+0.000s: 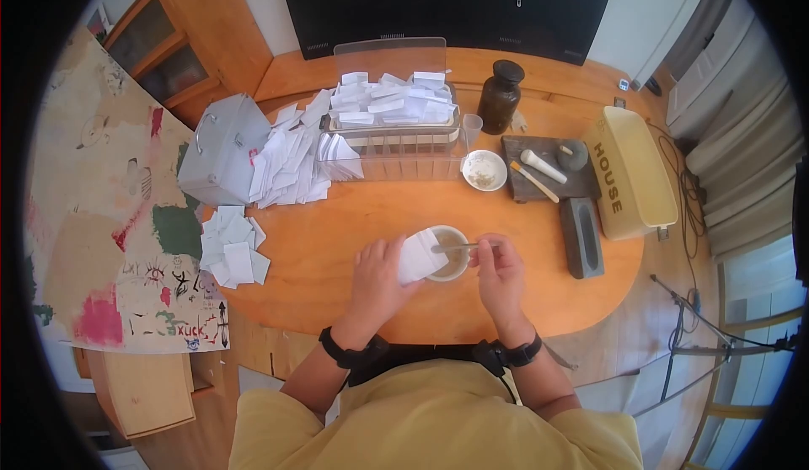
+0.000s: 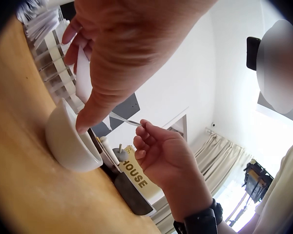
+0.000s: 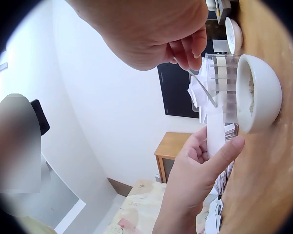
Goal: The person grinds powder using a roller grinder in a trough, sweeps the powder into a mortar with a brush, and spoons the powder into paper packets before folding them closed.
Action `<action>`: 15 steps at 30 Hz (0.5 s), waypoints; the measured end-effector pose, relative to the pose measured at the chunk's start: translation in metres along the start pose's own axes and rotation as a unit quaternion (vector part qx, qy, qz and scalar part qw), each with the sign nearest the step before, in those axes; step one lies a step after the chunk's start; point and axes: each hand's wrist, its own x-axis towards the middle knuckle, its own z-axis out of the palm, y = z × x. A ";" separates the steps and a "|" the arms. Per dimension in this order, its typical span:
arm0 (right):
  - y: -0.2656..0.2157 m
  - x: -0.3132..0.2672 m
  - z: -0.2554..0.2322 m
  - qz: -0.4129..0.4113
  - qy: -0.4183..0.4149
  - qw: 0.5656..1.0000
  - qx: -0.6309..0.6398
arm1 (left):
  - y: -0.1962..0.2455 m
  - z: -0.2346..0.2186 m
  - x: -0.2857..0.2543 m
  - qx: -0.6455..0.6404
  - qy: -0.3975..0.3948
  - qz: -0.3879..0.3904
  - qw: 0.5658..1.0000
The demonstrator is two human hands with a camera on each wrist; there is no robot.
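Observation:
My left hand [image 1: 377, 280] holds a small white paper packet [image 1: 419, 258] over the left side of a white bowl [image 3: 268, 92]. Pale grainy matter lies inside the bowl. Between thumb and fingertips my right hand [image 1: 500, 275] pinches a slim metal spatula [image 3: 203, 89]. Its tip meets the packet's upper end in the right wrist view. In the left wrist view, the left thumb overlaps the bowl's rim, and the packet [image 2: 83, 78] is partly hidden behind that hand.
Loose white packets [image 1: 291, 158] heap up at the left, beside a metal case [image 1: 221, 154]. A clear rack [image 1: 388, 167] holds many more. Towards the right stand a small dish [image 1: 484, 185], dark jar [image 1: 500, 99], slab with pestle [image 1: 543, 167], stone trough [image 1: 581, 238] and yellow bin [image 1: 636, 175].

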 end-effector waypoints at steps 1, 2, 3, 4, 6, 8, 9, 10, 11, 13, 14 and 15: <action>0.000 0.000 0.000 0.002 -0.001 1.000 -0.007 | 0.000 0.001 0.000 0.001 -0.001 -0.003 1.000; 0.000 0.000 0.000 0.016 -0.006 1.000 -0.006 | -0.001 0.001 -0.001 0.001 -0.003 -0.005 1.000; -0.002 0.001 -0.001 0.030 -0.012 0.999 -0.005 | -0.001 0.002 -0.001 0.002 -0.004 -0.008 1.000; -0.002 0.001 -0.001 0.045 -0.017 0.999 -0.003 | -0.001 0.002 -0.001 -0.002 -0.005 -0.008 1.000; 0.007 0.003 -0.001 0.085 -0.029 0.995 0.036 | 0.001 0.001 -0.001 -0.010 -0.008 -0.008 1.000; 0.012 0.004 0.000 0.107 -0.046 0.991 0.062 | 0.000 0.002 0.000 -0.028 -0.010 0.001 1.000; 0.013 0.003 0.004 0.108 -0.058 0.990 0.067 | 0.000 0.002 0.000 -0.037 -0.011 0.006 0.999; 0.014 0.003 0.007 0.109 -0.071 0.989 0.073 | 0.000 0.002 0.001 -0.043 -0.010 0.008 0.999; 0.015 0.003 0.009 0.108 -0.080 0.988 0.072 | 0.000 0.002 0.001 -0.048 -0.008 0.010 0.999; 0.016 0.003 0.011 0.108 -0.098 0.987 0.069 | -0.001 0.003 0.001 -0.056 -0.002 0.014 0.998; 0.018 0.003 0.011 0.093 -0.092 0.990 0.056 | -0.002 0.004 0.001 -0.060 0.002 0.015 0.998; 0.020 0.003 0.012 0.078 -0.087 0.992 0.043 | -0.003 0.005 0.001 -0.064 0.007 0.015 0.998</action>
